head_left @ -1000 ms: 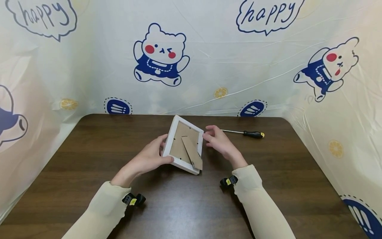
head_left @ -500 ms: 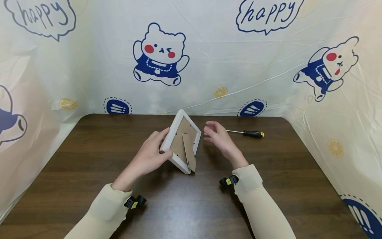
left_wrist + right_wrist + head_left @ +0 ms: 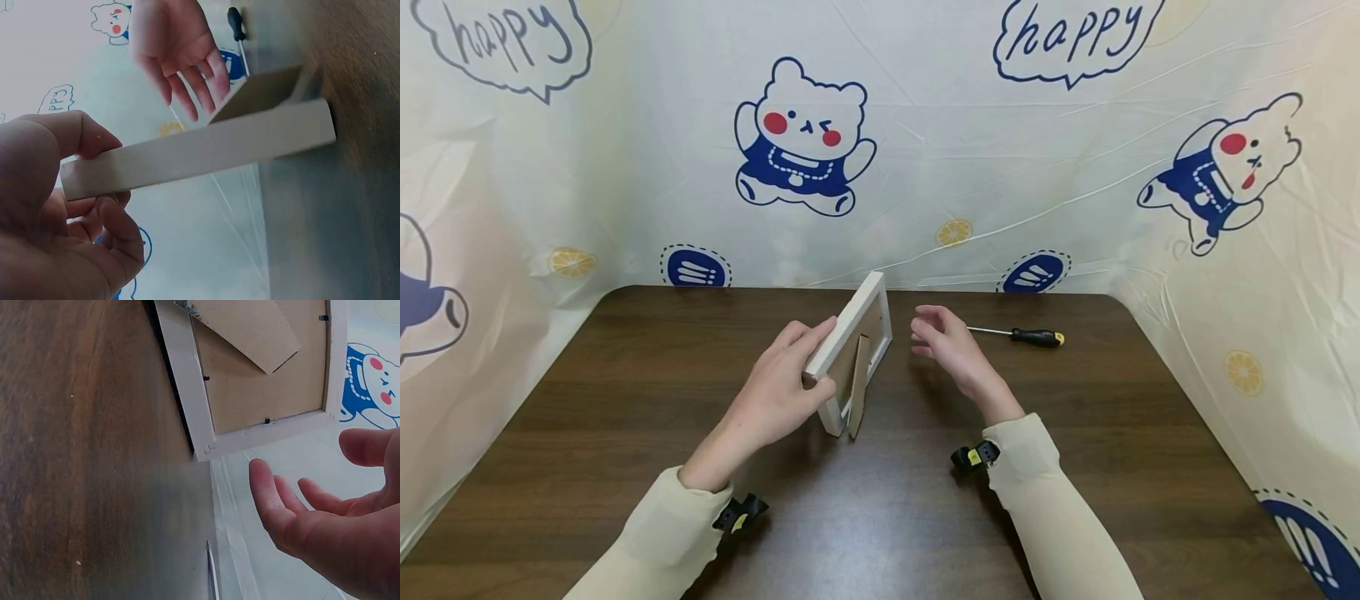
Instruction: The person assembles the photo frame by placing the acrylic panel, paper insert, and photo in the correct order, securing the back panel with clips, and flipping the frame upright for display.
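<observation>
My left hand grips a white picture frame by its near upper corner, thumb on the back side and fingers on the front. The frame stands on edge on the table, its brown backing turned to the right. From that backing a cardboard easel stand sticks out at an angle. Small black tabs line the backing in the right wrist view. To the right of the frame, apart from it, my right hand hovers with loosely bent fingers and holds nothing. The frame's front is hidden in the head view.
A screwdriver with a black and yellow handle lies behind my right hand, its shaft pointing left. The dark wooden table ends at a printed curtain at the back and sides.
The picture frame has turned in my left hand, from its back facing me to nearly edge-on. My right hand has come away from the frame's right side and now stays still.
</observation>
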Demonstrator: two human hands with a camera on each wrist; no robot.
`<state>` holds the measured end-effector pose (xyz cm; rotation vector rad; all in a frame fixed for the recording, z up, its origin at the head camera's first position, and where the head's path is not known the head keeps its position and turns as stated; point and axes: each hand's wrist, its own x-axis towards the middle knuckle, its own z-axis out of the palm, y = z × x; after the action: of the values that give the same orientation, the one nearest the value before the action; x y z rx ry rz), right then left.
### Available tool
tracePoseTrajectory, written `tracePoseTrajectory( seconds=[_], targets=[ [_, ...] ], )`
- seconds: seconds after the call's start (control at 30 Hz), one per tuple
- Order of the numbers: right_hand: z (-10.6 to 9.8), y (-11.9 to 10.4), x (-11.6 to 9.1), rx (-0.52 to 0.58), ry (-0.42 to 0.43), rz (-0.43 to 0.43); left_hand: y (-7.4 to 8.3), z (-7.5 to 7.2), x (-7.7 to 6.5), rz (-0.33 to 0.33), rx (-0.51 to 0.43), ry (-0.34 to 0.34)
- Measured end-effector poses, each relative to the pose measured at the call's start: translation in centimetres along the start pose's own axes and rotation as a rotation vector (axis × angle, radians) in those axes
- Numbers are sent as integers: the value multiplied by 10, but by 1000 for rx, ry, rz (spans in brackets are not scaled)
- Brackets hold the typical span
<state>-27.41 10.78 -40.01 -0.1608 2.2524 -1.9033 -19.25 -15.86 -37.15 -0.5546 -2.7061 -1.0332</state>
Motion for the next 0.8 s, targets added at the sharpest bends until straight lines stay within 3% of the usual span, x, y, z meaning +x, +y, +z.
tracePoseTrajectory(
  seconds=[0.5, 0.8],
  targets=[
    [1, -2, -1, 24, -5, -2, 7, 1, -5, 36, 42, 1],
    [0, -4, -2, 52, 5, -23, 8, 0, -3, 84, -11, -33]
  ],
)
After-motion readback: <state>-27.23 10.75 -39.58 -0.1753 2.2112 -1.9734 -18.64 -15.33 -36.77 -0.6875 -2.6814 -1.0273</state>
